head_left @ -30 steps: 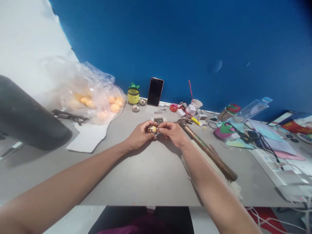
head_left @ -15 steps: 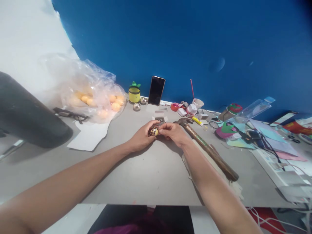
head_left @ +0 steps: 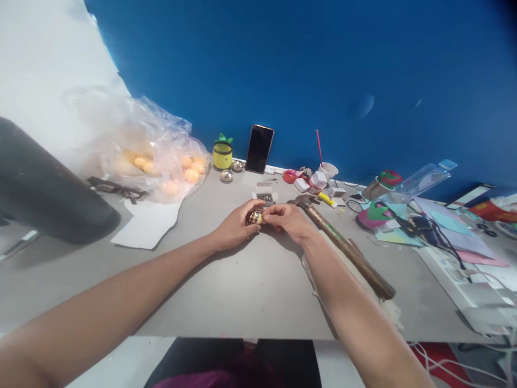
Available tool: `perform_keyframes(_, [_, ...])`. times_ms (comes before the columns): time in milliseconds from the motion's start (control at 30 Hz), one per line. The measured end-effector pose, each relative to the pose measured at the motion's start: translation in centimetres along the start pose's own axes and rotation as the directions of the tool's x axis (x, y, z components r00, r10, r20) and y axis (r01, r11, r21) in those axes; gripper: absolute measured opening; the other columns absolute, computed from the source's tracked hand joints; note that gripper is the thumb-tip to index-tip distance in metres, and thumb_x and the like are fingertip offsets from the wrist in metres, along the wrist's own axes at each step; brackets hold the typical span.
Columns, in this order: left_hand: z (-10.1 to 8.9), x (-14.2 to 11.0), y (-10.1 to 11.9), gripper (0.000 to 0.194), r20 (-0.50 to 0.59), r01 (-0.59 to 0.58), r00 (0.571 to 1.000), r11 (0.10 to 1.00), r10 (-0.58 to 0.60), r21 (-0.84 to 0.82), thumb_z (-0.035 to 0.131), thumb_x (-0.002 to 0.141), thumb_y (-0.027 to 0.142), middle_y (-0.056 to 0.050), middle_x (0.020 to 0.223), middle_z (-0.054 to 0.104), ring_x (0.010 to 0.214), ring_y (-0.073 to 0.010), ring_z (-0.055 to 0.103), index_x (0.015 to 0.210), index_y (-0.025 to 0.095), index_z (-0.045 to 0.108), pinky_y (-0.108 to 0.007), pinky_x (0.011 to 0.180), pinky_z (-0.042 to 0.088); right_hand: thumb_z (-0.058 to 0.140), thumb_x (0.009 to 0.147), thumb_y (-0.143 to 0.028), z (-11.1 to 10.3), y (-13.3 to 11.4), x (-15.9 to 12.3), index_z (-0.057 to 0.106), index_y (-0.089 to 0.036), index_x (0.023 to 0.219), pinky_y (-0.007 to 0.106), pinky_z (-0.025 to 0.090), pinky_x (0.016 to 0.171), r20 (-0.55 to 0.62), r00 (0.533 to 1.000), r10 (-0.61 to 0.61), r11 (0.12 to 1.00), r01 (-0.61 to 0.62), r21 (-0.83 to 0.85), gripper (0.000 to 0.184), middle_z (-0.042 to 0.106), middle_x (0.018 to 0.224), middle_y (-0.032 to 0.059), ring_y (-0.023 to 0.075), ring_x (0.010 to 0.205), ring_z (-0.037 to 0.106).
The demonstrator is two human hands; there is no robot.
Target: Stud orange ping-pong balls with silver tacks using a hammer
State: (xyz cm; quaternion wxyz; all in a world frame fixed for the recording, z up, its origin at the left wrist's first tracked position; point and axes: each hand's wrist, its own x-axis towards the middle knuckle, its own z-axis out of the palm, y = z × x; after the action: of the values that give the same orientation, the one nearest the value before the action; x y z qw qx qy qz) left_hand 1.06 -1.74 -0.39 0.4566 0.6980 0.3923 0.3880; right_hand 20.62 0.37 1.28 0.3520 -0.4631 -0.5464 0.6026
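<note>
Over the middle of the desk, my left hand (head_left: 235, 226) is closed around a small yellow ball (head_left: 255, 217) partly covered with shiny metal studs. My right hand (head_left: 286, 220) has thumb and forefinger pinched together at the ball's right side. Whatever sits between those fingertips is too small to make out. Just behind the hands lies a small open box (head_left: 265, 197) of tiny dark metal pieces. Two similar studded balls, one nearer (head_left: 226, 175) and one behind it (head_left: 238, 166), rest beside a yellow pot-like container (head_left: 222, 155).
A hammer (head_left: 343, 242) lies on cloth right of my right forearm. A phone (head_left: 259, 149) leans on the blue wall. Plastic bags of orange-yellow balls (head_left: 161, 167) and a big dark cylinder (head_left: 52, 188) stand left. Papers and cables (head_left: 440, 231) crowd the right.
Both hands stay in nearly the same place, still at the ball. The view has shifted very slightly, and a little more of the small box shows.
</note>
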Motion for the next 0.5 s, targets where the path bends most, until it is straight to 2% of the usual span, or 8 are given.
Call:
perform_keyframes(267, [-0.05,0.05,-0.01,0.057,0.011,0.001,1.0,1.0,-0.001,0.01,0.066,0.078,0.022,-0.009,0.133,0.068,0.12,-0.0291,0.065,0.134,0.021,0.056,-0.039,0.099,0.053,0.09,0.058,-0.04,-0.2,0.02,0.05,0.075,-0.016,0.07,0.024,0.027,0.048,0.024,1.0,0.0,1.0,0.0,0.008,0.031,0.061,0.055,-0.0013,0.0071,0.048,0.041])
perform_keyframes(500, [0.03,0.02,0.01,0.053,0.001,-0.025,1.0,0.998,0.025,0.062,0.066,0.078,0.023,-0.007,0.13,0.069,0.119,-0.0289,0.064,0.13,0.021,0.058,-0.038,0.101,0.051,0.089,0.06,-0.037,0.0,-0.33,-0.16,0.073,-0.017,0.069,0.025,0.03,0.05,0.013,1.0,-0.022,0.998,0.023,-0.054,0.027,0.06,0.055,-0.0015,0.0083,0.051,0.042])
